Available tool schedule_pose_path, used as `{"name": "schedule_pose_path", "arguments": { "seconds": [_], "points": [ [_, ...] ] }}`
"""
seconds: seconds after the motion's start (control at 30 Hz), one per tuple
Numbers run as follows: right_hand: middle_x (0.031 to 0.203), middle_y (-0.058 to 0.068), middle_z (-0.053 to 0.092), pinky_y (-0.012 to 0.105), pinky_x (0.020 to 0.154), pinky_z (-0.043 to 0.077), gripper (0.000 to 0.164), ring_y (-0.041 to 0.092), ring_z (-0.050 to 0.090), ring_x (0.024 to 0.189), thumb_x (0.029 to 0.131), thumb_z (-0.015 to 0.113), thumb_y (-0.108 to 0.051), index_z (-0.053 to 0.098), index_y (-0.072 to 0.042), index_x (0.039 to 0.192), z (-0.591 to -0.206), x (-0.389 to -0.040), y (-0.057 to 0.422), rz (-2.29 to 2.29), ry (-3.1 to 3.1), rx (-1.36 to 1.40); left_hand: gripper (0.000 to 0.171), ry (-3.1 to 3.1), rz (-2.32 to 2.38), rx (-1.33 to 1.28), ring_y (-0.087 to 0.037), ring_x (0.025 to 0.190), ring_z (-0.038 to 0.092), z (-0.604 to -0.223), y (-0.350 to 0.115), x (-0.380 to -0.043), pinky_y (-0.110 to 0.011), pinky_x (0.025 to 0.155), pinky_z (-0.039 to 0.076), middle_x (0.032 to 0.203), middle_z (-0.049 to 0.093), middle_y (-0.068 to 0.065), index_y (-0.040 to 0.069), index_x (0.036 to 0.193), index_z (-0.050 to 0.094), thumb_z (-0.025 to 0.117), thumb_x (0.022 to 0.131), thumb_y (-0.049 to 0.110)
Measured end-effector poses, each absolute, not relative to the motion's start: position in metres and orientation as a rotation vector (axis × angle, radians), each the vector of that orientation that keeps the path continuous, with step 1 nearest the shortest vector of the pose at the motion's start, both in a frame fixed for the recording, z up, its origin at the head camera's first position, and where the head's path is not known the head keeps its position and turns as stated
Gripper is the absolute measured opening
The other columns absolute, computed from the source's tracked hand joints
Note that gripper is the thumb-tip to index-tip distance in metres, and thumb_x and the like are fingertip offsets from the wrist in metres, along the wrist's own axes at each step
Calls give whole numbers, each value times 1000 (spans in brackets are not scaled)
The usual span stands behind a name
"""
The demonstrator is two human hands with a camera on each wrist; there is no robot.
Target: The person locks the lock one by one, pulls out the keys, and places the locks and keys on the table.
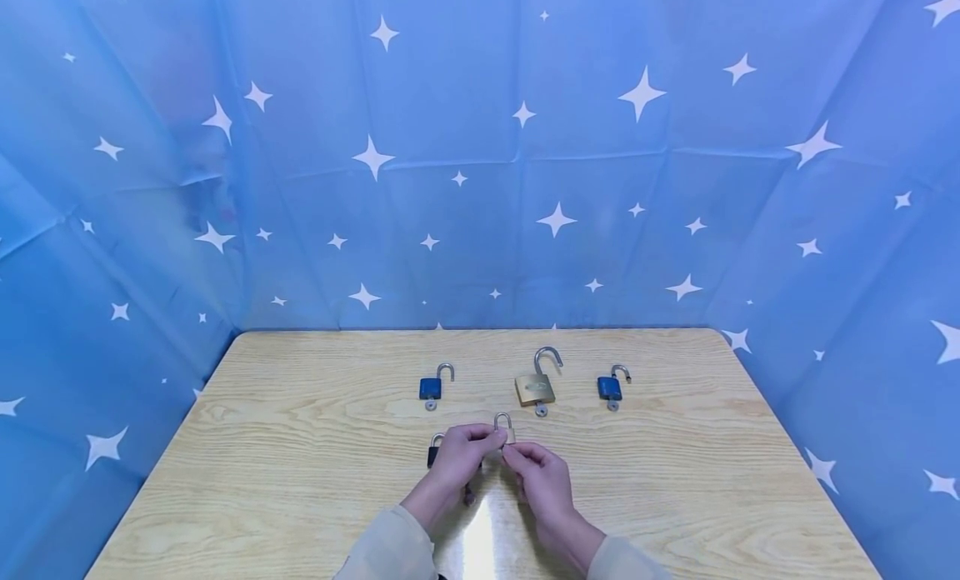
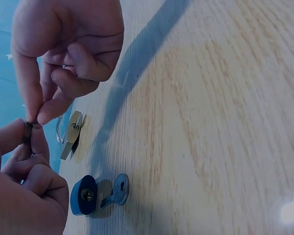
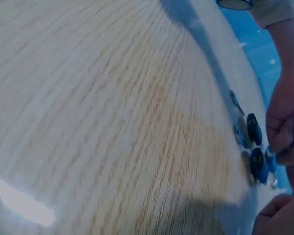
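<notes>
Left hand [image 1: 459, 453] pinches the small lock [image 1: 512, 436] above the tabletop [image 1: 675, 480], right hand [image 1: 546, 476] pinching at its base: unlocking, it seems, and next probably wants a steady hold, a fine twist. Beyond, the big lock [image 1: 534, 389] lies open.

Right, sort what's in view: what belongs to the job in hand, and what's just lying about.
Likely part of the job:
small padlock, held up by left hand and right hand

Apparently just lying about:
left blue padlock
right blue padlock
big brass padlock
black padlock
key
</notes>
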State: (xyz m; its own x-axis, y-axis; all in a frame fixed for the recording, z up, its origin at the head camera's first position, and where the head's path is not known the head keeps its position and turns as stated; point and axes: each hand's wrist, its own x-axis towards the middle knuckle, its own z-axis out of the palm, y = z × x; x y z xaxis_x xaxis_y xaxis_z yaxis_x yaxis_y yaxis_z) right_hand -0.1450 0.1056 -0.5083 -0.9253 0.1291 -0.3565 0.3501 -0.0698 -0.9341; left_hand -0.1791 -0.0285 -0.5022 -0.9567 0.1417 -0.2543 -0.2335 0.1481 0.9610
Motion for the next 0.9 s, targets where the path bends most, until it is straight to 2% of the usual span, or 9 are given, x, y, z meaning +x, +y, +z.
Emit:
{"name": "schedule_pose_path", "arguments": {
  "seconds": [0.07,0.3,0.9],
  "points": [
    [87,4,69,21,51,35,33,10,44,64,85,70,-32,67,-3,102,-507,-144,104,-2118,2047,547,28,2139,1887,-96,-17,88,49,-504,-28,-180,-33,75,36,93,65,0,9,97,72,69,86,34],
    [89,7,69,31,76,45,27,19,58,86,85,70,-26,67,-3,98,-510,-141,97,-2136,2124,607,26,2163,1879,-113,-18,92,52,-507,-27,-180,-37,80,38,94,67,0,11,93,73,70,84,35],
    [87,7,66,31,74,42,20,19,57,83,86,67,-18,64,-1,97,-509,-139,93,-2163,2138,612,23,2206,1920,-126,-16,91,52,-507,-22,-175,-35,79,39,96,68,-2,10,93,73,70,85,31]
  ]
}}
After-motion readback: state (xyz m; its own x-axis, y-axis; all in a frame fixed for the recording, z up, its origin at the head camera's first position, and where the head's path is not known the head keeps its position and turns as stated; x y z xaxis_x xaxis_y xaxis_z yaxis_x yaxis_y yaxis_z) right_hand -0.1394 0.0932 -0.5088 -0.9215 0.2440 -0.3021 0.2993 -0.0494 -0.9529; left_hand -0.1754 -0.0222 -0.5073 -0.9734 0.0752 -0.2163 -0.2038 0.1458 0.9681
